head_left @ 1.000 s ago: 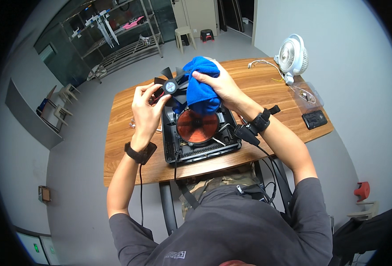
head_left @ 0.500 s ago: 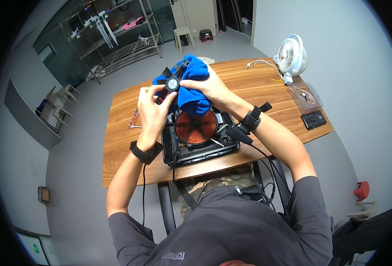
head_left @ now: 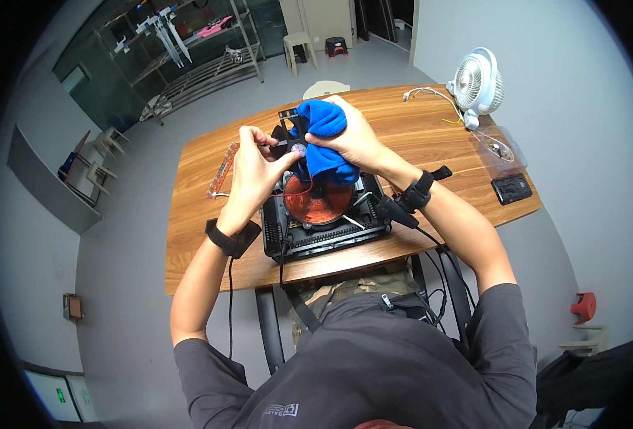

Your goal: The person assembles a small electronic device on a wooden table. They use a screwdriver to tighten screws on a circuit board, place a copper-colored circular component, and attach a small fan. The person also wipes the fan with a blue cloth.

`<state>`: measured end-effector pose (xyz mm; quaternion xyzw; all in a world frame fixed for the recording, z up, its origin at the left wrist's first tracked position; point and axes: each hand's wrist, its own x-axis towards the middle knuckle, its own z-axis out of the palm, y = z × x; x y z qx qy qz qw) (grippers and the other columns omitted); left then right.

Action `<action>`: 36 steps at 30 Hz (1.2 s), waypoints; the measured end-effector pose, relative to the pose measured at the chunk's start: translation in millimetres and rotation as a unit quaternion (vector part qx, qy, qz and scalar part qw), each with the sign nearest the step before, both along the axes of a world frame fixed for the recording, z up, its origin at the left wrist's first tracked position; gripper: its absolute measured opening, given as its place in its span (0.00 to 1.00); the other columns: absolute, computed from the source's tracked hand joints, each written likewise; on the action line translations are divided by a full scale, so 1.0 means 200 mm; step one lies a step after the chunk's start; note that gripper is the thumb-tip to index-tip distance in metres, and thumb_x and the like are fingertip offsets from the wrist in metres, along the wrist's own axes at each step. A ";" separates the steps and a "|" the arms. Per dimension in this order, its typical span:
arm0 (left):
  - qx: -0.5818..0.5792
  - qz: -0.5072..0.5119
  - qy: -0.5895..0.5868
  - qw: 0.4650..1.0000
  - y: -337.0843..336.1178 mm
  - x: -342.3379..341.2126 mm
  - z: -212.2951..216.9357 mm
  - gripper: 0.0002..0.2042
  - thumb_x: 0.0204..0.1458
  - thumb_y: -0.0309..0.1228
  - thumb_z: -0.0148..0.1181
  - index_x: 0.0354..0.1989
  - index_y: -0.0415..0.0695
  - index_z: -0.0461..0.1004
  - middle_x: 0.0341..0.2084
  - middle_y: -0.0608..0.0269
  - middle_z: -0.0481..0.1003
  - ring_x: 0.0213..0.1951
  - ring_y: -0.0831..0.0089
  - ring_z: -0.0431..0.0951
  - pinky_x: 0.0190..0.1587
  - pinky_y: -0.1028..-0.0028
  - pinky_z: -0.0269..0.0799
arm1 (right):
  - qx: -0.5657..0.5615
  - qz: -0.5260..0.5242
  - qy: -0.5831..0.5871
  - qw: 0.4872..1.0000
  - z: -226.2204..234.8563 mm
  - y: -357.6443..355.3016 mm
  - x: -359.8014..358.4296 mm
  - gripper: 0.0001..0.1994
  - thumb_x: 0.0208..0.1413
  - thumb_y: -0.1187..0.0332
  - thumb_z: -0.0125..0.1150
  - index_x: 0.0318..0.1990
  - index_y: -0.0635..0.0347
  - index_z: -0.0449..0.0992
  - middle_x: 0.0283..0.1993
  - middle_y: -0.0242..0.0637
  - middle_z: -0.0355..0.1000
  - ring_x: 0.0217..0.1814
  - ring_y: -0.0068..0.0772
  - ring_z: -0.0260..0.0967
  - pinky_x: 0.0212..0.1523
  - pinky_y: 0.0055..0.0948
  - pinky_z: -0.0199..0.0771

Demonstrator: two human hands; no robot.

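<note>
A small black cooling fan [head_left: 298, 149] with a round hub label is held up over the table. My left hand [head_left: 256, 168] pinches it at the hub and a blade between thumb and fingers. My right hand [head_left: 356, 143] grips a bunched blue cloth [head_left: 325, 118] against the fan's right side, its thumb near the hub. A thin red wire [head_left: 301, 193] runs down from the fan. Below both hands lies an opened black appliance housing [head_left: 316, 249] with a round copper coil [head_left: 319, 206] inside; the cloth overhangs its far part.
On the wooden table [head_left: 416, 129], an orange strip-like part [head_left: 223, 170] lies left of the housing. A white desk fan [head_left: 478, 84], a transparent plastic tray [head_left: 501, 154] and a black flat box [head_left: 511, 189] sit at the right. Cables hang from both wrist straps.
The fan and both hands have shifted slightly right and lower. The cloth has drawn off the fan's left and far side, baring its frame. The red wire now shows across the coil.
</note>
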<state>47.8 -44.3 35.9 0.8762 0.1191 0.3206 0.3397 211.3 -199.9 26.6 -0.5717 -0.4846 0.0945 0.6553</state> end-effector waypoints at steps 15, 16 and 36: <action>-0.231 -0.155 0.049 0.959 0.04 -0.06 0.05 0.17 0.57 0.31 0.72 0.51 0.43 0.73 0.45 0.64 0.79 0.47 0.77 0.80 0.47 0.77 0.76 | 0.055 0.025 0.085 0.995 0.01 -0.10 -0.05 0.34 0.52 0.60 0.81 0.61 0.59 0.66 0.56 0.38 0.72 0.60 0.29 0.71 0.62 0.34 0.74; -0.232 -0.149 0.045 0.960 0.06 -0.07 0.05 0.17 0.57 0.32 0.73 0.51 0.45 0.73 0.46 0.66 0.79 0.47 0.78 0.80 0.46 0.78 0.76 | 0.058 0.036 0.111 0.991 0.02 -0.11 -0.04 0.34 0.53 0.60 0.81 0.62 0.59 0.66 0.56 0.38 0.72 0.60 0.29 0.71 0.63 0.35 0.74; -0.249 -0.152 0.086 0.953 0.01 -0.08 -0.08 0.17 0.56 0.30 0.73 0.49 0.42 0.71 0.42 0.64 0.80 0.45 0.78 0.80 0.45 0.77 0.78 | -0.067 0.044 -0.045 0.996 -0.13 -0.10 -0.09 0.31 0.48 0.69 0.80 0.58 0.62 0.70 0.54 0.40 0.73 0.60 0.33 0.70 0.64 0.36 0.70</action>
